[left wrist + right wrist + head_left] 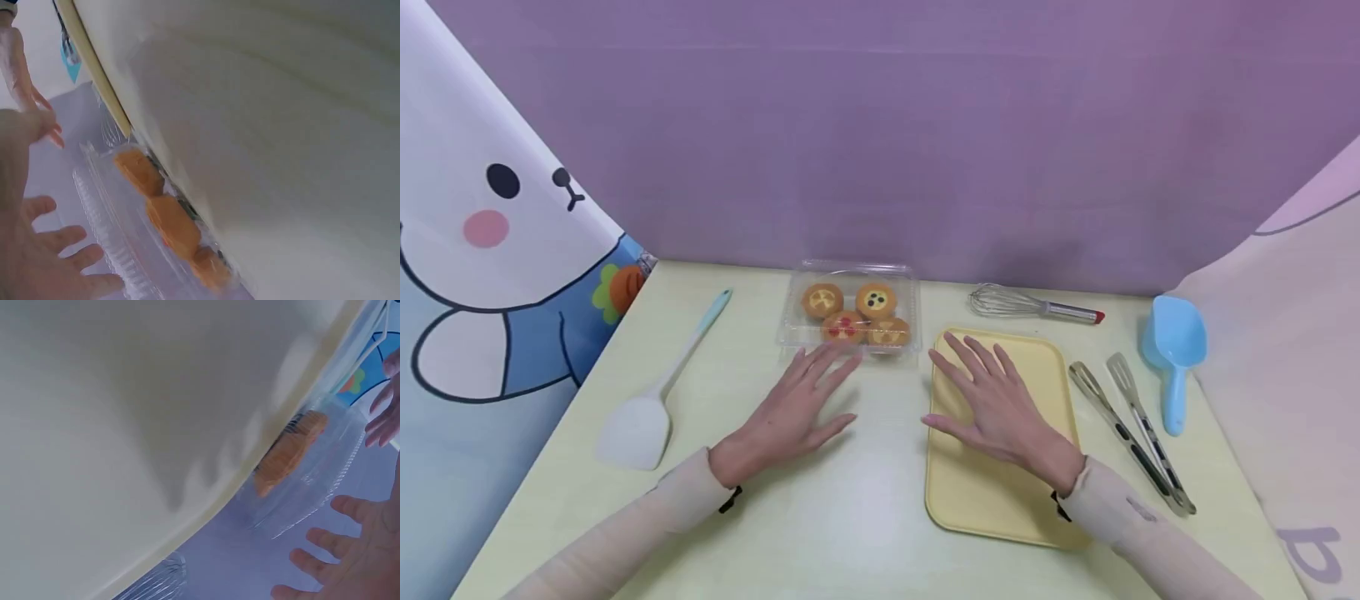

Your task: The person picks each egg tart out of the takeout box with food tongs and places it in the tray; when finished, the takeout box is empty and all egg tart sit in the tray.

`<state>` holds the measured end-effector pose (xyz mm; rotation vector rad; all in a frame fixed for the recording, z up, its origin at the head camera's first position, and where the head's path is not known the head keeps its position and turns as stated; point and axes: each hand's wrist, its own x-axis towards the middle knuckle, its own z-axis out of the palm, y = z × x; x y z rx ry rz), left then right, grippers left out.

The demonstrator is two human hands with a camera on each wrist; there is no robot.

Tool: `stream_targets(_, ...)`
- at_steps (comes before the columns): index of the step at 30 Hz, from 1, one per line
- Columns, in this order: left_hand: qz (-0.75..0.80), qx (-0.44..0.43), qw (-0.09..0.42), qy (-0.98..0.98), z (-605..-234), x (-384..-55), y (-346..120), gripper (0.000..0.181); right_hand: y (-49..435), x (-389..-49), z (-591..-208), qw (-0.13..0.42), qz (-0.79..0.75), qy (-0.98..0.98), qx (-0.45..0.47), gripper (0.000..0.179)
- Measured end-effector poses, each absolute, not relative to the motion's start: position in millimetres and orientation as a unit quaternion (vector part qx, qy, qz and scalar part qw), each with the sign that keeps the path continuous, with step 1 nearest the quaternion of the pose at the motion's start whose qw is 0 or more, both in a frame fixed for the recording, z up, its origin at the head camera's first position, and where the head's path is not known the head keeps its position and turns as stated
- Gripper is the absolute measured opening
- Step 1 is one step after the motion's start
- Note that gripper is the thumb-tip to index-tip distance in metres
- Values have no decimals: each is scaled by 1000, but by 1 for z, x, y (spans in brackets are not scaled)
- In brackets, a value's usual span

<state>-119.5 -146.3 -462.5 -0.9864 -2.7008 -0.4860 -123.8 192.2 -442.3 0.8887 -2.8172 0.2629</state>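
My left hand (790,417) hovers over the table with its fingers spread and nothing in it, just in front of a clear plastic box (786,321). Inside that box sit several small tarts (876,301) with fruit-like toppings; the left wrist view shows the tarts (172,226) side-on through the plastic. Above a yellow tray (1000,508) is my right hand (1000,412), also spread and holding nothing. Its shadow falls on the tray (125,425) in the right wrist view, so the hand appears raised off it.
A white spatula (640,425) with a pale blue handle tip lies at the left. Behind the tray is a whisk (1007,302). Metal tongs (1138,442) and a blue scoop (1176,333) lie to the right. A purple cloth (880,150) hangs behind the table.
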Motion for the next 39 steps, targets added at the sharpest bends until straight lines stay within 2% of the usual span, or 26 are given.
stream_targets(5,-242,-278,153,-917,-459,-121,-158,74,173,-135,-434,105,114,-933,325,81)
stream_targets(10,-348,-166,153,-910,-455,-123,-170,69,151,-147,-430,128,127,-918,353,64)
stream_targets(16,-469,-50,104,-875,-452,-133,-184,67,126,-159,-431,164,97,-903,385,45)
stream_targets(26,-652,83,-56,-751,-456,-155,-198,60,94,-168,-431,252,-45,-866,429,23)
stream_targets(30,-705,107,-68,-698,-460,-160,-197,55,92,-172,-434,259,-81,-855,442,20)
stream_targets(39,-737,127,-57,-661,-463,-163,-195,53,94,-180,-442,282,-110,-837,456,21)
